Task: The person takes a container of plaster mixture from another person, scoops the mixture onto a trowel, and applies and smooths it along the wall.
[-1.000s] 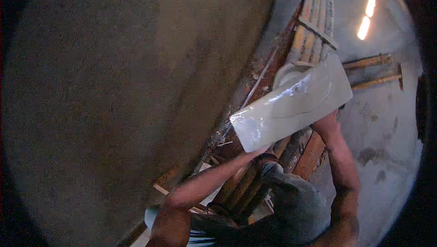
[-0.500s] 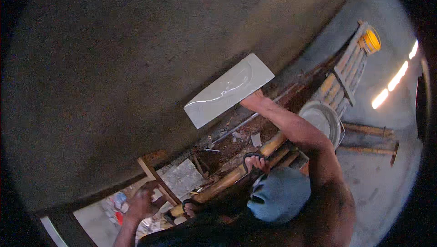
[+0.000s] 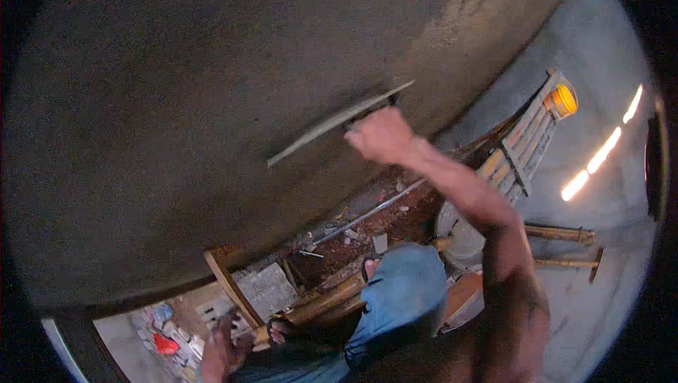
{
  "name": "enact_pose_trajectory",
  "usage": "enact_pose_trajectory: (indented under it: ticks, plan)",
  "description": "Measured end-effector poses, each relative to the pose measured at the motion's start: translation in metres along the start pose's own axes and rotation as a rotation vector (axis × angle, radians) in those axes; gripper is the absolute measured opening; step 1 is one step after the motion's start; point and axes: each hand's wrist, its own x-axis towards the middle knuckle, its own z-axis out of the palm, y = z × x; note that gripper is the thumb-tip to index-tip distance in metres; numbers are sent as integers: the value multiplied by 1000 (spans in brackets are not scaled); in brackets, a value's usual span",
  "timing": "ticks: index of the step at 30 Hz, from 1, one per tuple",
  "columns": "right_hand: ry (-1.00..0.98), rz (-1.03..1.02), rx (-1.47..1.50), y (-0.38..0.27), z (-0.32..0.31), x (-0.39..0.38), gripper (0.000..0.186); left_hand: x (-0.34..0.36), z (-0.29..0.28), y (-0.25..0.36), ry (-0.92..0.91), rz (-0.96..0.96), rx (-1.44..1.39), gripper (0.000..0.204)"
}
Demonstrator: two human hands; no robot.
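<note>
My right hand (image 3: 383, 134) is wrapped round the handle of a plastering trowel (image 3: 311, 137). The trowel's long, pale blade is seen nearly edge-on against the dark, freshly coated wall (image 3: 183, 108); how much of its face touches the wall is hidden. Low on the left, my left hand (image 3: 224, 351) hangs in the air with its fingers apart and nothing in it, somewhat blurred. My sandalled feet stand on bamboo poles (image 3: 328, 303), below my blue-clad knee.
Right of my knee stands a large pale bucket (image 3: 462, 235), partly behind my arm. Further off, a yellow bucket (image 3: 563, 101) rests on a bamboo platform (image 3: 510, 160). Rubble (image 3: 381, 243) and a metal rod lie along the wall's foot. A wooden board (image 3: 232, 288) and litter are lower left.
My right hand has moved up to the wall, turning the trowel from its broad white face to nearly edge-on. My left hand has dropped lower. The view has shifted slightly.
</note>
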Motion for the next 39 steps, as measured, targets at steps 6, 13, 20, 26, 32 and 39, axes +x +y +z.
enact_pose_trajectory:
  ticks: [6,13,20,26,32,39]
  plan:
    - [199,66,-106,19,-214,19,51,20,-24,26,74,-49,24,65]
    - [225,-73,84,36,-413,40,46,24,-20,5,8,-111,41,69]
    - [582,-98,33,35,-500,-3,37,65,-29,9,33,-87,42,72]
    - [-52,-82,127,25,-207,-35,28,-7,-62,74,213,-91,99,69]
    - [-329,-53,192,11,140,-22,25,-18,-58,90,108,-28,-56,67]
    - [-239,50,270,-9,-6,22,29,-70,-49,46,277,-202,-618,52]
